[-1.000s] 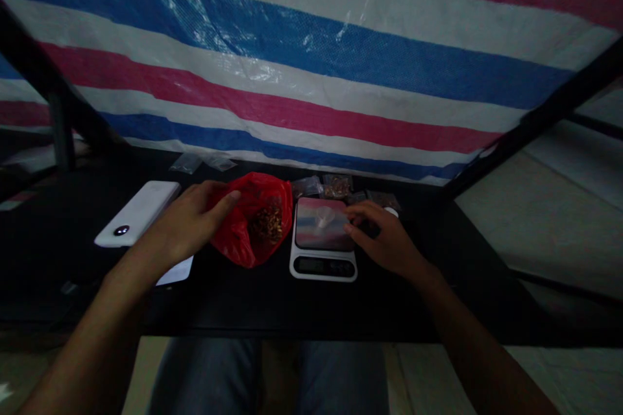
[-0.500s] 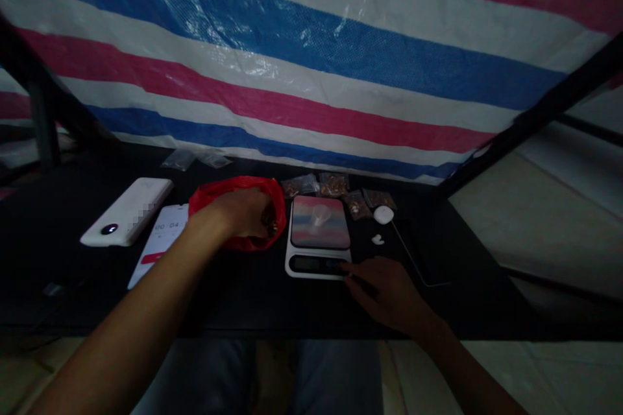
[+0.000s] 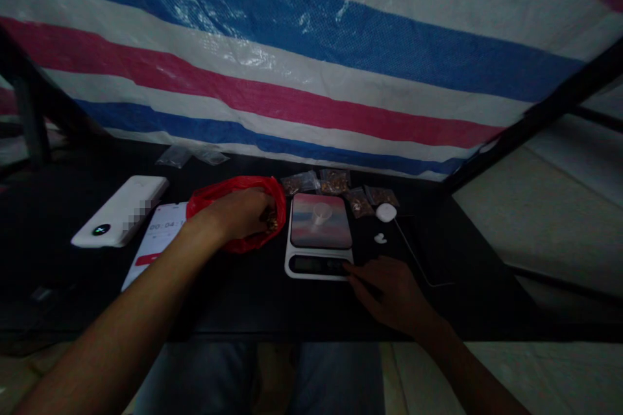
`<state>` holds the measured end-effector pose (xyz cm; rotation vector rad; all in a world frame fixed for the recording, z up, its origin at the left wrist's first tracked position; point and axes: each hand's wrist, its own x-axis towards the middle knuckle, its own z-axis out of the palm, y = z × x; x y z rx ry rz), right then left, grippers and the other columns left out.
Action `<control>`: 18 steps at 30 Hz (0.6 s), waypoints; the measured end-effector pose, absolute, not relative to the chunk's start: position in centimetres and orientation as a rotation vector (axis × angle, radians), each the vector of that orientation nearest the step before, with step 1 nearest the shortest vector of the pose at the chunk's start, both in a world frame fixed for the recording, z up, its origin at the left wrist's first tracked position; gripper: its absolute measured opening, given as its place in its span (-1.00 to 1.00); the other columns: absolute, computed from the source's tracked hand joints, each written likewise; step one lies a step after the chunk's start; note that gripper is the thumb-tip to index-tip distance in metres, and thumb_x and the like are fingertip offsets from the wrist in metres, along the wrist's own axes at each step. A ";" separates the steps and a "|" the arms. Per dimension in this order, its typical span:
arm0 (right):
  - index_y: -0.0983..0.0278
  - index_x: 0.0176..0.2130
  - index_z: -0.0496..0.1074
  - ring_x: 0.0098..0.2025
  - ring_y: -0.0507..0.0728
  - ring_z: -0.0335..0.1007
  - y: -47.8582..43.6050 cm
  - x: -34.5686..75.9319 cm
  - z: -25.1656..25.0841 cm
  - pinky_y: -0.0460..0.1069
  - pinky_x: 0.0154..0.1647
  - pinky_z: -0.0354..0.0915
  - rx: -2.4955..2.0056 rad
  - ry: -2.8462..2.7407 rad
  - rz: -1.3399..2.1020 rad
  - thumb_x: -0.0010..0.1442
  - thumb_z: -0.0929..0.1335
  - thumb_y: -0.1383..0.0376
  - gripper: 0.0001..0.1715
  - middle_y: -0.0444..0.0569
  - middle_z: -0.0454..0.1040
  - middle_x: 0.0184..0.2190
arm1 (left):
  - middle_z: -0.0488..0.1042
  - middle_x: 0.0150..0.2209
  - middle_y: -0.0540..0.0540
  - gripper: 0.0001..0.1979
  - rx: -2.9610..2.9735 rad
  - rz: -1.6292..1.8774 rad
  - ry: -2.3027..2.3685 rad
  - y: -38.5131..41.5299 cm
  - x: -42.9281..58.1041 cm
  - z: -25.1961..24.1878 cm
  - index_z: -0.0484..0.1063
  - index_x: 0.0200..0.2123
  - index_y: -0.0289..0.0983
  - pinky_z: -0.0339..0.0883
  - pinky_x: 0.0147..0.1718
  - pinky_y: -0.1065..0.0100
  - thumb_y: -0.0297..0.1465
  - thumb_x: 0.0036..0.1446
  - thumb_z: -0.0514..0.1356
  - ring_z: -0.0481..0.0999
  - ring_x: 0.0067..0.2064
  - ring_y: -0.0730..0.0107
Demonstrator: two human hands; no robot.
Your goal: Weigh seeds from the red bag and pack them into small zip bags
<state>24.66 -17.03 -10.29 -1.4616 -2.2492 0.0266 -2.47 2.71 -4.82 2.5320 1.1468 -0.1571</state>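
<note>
My left hand (image 3: 246, 211) reaches into a red plastic bag (image 3: 231, 185), its fingers bent down among small brown pieces (image 3: 271, 223). The fingertips and whatever they grip are hidden. Right of the bag stands a white kitchen scale (image 3: 318, 253) with a dark display strip, a shiny plate and a small clear cup (image 3: 321, 213) on that plate. My right hand (image 3: 389, 288) holds nothing. Its index finger stretches to the right end of the strip, touching it or just over it, thumb apart below. The display is too dark to read.
Several small clear bags of brown pieces (image 3: 335, 181) lie behind the scale. To its right are a white round-headed object (image 3: 386, 212) and a white earbud (image 3: 380, 238). A phone (image 3: 163, 227) showing a timer, a white power bank (image 3: 121, 211) and clear bags (image 3: 174, 155) lie left.
The camera view has shifted slightly. My left hand stays in the red bag with a small shift of its fingers, and my right index finger remains at the scale's strip.
</note>
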 end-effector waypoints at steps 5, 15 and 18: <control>0.23 -0.14 0.63 -0.44 0.11 0.58 -16.5 24.9 -9.7 0.04 -0.37 0.40 -1.428 -2.189 0.055 0.32 0.33 0.31 -0.75 -0.01 0.68 -0.38 | 0.66 -0.16 -0.20 -0.76 2.541 -0.080 1.043 3.2 -2.9 -4.9 0.63 -0.21 -0.25 0.38 -0.20 0.27 -0.52 0.11 0.19 0.63 -0.14 0.13; 0.22 -0.32 0.63 -0.51 0.09 0.50 -11.5 23.7 -4.8 0.00 -0.42 0.31 -1.339 -2.051 -0.044 0.30 0.32 0.26 -0.72 -0.06 0.63 -0.49 | 0.68 -0.18 -0.21 -0.70 2.656 -0.117 0.944 4.0 -3.8 -4.6 0.66 -0.20 -0.27 0.39 -0.19 0.29 -0.55 0.18 0.12 0.66 -0.17 0.15; 0.22 -0.36 0.63 -0.50 0.10 0.46 -9.1 23.2 -3.7 0.01 -0.38 0.32 -1.352 -1.923 0.014 0.30 0.32 0.19 -0.68 -0.09 0.57 -0.54 | 0.69 -0.14 -0.19 -0.69 2.637 -0.119 0.957 4.4 -4.3 -4.3 0.67 -0.15 -0.24 0.39 -0.15 0.28 -0.53 0.19 0.13 0.67 -0.13 0.12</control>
